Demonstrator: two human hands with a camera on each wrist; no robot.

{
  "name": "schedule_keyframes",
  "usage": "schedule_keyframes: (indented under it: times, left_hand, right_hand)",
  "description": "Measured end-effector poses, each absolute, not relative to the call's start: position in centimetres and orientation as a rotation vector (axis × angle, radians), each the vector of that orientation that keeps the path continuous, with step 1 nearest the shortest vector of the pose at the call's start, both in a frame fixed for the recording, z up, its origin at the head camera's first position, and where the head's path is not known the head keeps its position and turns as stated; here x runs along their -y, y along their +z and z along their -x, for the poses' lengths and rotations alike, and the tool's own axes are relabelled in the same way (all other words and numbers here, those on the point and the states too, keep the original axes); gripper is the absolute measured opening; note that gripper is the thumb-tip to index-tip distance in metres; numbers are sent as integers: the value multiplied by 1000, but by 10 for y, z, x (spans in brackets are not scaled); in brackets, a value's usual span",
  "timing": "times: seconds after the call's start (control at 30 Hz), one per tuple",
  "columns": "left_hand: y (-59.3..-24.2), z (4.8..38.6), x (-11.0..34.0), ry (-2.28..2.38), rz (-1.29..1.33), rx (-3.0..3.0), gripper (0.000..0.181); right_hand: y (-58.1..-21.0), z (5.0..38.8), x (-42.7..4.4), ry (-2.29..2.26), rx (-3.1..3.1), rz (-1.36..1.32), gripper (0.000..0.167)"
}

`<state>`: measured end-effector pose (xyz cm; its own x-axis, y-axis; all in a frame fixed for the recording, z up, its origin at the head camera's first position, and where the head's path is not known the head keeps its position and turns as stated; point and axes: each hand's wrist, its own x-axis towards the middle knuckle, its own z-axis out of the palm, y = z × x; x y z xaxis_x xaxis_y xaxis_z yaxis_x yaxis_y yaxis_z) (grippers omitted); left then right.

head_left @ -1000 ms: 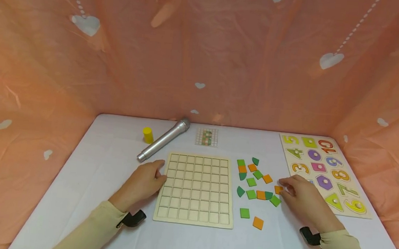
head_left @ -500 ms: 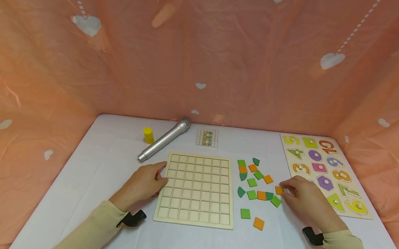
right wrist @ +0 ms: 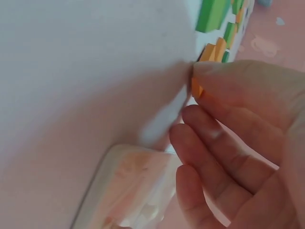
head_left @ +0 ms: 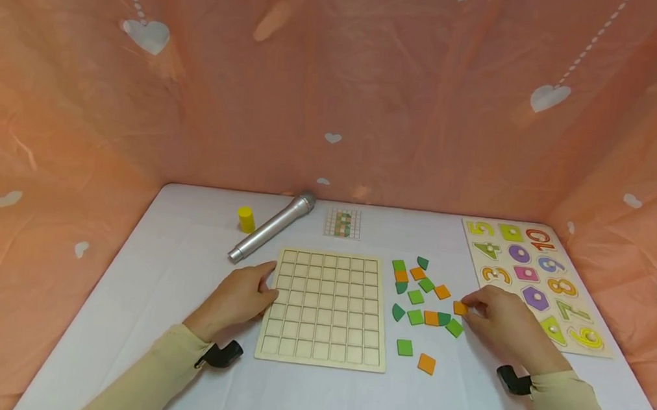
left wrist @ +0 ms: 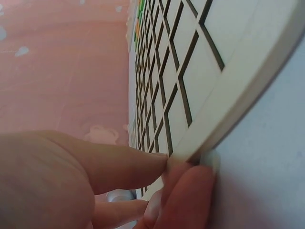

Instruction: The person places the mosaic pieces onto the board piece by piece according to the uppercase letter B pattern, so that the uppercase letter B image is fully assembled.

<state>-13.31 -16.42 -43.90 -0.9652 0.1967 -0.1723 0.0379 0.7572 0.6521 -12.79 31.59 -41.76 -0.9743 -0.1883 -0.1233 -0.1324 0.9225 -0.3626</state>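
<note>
My hands are well apart. With my left hand point(head_left: 241, 298) I grip the left edge of the grid board point(head_left: 325, 301); from the head I see mostly thumb and forefinger there, but the left wrist view shows the board's thickness and my fingertips closing on its rim. With my right hand point(head_left: 497, 317) I pinch an orange tile point(head_left: 459, 307), just left of the number board point(head_left: 577, 311); I cannot tell whether it touches the table point(head_left: 311, 405). The right wrist view shows three loosely bent fingers that the head view hides. Only the head view takes in all the loose tiles point(head_left: 416, 297), the pattern card point(head_left: 342, 223) behind the grid board, and the yellow cylinder point(head_left: 246, 220) beside the mic point(head_left: 270, 229).
</note>
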Motion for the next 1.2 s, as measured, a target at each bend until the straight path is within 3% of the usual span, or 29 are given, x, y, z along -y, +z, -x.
schedule_keyframes:
  times: [0.33,0.73,0.97,1.2]
  left_hand:
    - [-438,134,167,1033,-148,-2686,68]
    - [-438,138,163,1066,-121,-2637,71]
    - [-439,138,165,1105,-97,-2616,71]
    - [-439,135,166,1149,-75,-2578,71]
  right_hand:
    - [-404,155,-263,-660,-2885,220,32]
    - [-408,192,-144,-730,-2859,549,25]
    - [-416,200,-95,-697,-2828,659,25]
    - [-422,197,-75,-662,-2850,655,19]
